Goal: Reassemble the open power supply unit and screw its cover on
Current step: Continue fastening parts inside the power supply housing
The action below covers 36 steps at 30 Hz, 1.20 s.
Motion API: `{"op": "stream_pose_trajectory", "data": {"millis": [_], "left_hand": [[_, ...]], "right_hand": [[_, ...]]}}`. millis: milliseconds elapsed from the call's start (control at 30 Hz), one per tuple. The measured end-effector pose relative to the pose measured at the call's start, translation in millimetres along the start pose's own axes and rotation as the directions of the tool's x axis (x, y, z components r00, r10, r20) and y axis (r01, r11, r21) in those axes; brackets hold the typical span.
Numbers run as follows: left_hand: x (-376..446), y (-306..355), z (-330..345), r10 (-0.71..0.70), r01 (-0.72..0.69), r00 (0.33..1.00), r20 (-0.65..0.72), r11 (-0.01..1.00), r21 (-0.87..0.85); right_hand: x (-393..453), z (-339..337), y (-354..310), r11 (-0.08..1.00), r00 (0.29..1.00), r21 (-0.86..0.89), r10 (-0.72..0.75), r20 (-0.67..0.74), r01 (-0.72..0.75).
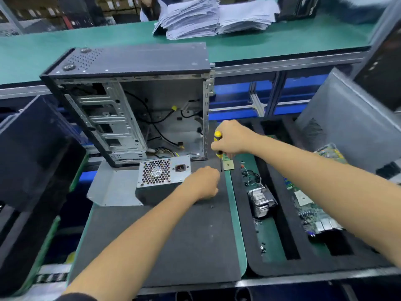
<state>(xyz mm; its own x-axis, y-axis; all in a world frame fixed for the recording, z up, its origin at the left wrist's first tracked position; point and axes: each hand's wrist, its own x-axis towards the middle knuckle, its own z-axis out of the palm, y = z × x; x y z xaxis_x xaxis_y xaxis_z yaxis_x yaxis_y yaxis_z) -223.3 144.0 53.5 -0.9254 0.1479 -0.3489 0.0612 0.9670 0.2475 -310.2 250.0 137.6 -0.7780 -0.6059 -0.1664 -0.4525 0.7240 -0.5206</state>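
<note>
My right hand point(231, 139) has its fingers wrapped round the yellow-and-black handle of a screwdriver point(218, 144), held upright with the dark shaft pointing down toward the mat. My left hand point(204, 182) is curled into a loose fist just below and left of that shaft, near the tip — whether the fingers pinch anything I cannot tell, since the back of the hand hides them.

Just left of that fist sits the power supply unit point(162, 178), its honeycomb fan grille and mains socket facing me, resting on the dark foam mat point(173, 246). A bent sheet-metal cover point(112, 185) lies beside it on the left, touching its side. A small dark screw point(212, 206) lies loose on the mat just below my left hand.

Behind the unit stands an open computer case point(130, 105) with cables hanging inside. A small square chip point(229, 165) lies just right of the screwdriver shaft. Farther right, a second foam tray holds a finned heatsink point(261, 202) and a circuit board point(312, 213) — well apart from the unit. Stacks of paper point(212, 17) sit on the green bench beyond.
</note>
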Motion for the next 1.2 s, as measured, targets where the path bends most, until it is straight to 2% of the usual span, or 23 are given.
{"op": "stream_pose_trajectory", "data": {"millis": [100,200,267,533,867,967,1033,1133,1200], "left_hand": [[6.5,10.4,26.0,-0.071,0.066,0.997,0.040,0.991,0.115],[7.2,9.0,50.2,-0.121,0.110,0.982,0.144,0.990,0.086],[6.0,4.5,60.2,-0.157,0.150,0.974,0.166,0.987,0.056],[11.3,-3.0,59.9,-0.184,0.189,0.976,0.117,0.982,-0.028],[24.4,4.7,46.0,-0.219,0.230,0.964,0.150,0.971,-0.060],[31.2,15.6,21.9,-0.174,0.177,0.984,0.034,0.952,-0.250],[36.5,19.4,-7.5,-0.157,0.106,0.982,-0.106,0.919,-0.380],[35.3,8.2,-50.6,-0.151,0.003,0.940,-0.306,0.900,-0.435],[26.5,-10.4,-66.9,-0.175,-0.034,0.903,-0.392,0.881,-0.471]], "right_hand": [[-3.5,22.1,16.8,1.000,0.999,-0.017,-0.016,0.044,0.017],[-3.1,30.5,26.2,0.999,0.998,-0.001,-0.045,0.049,0.045],[-2.3,31.3,31.0,0.999,0.998,0.015,-0.049,0.049,0.048],[2.0,32.9,41.6,1.000,0.998,-0.004,-0.022,0.052,0.023],[9.5,29.8,49.6,0.999,0.996,-0.005,-0.034,0.083,0.035],[13.2,12.6,43.0,0.998,0.998,0.040,-0.052,0.020,0.051],[17.8,-4.9,31.5,0.995,0.991,0.053,-0.076,-0.107,0.082],[24.0,-31.0,7.7,0.986,0.951,0.108,-0.090,-0.297,0.127],[26.1,-41.4,-9.4,0.980,0.926,0.105,-0.120,-0.357,0.168]]}}
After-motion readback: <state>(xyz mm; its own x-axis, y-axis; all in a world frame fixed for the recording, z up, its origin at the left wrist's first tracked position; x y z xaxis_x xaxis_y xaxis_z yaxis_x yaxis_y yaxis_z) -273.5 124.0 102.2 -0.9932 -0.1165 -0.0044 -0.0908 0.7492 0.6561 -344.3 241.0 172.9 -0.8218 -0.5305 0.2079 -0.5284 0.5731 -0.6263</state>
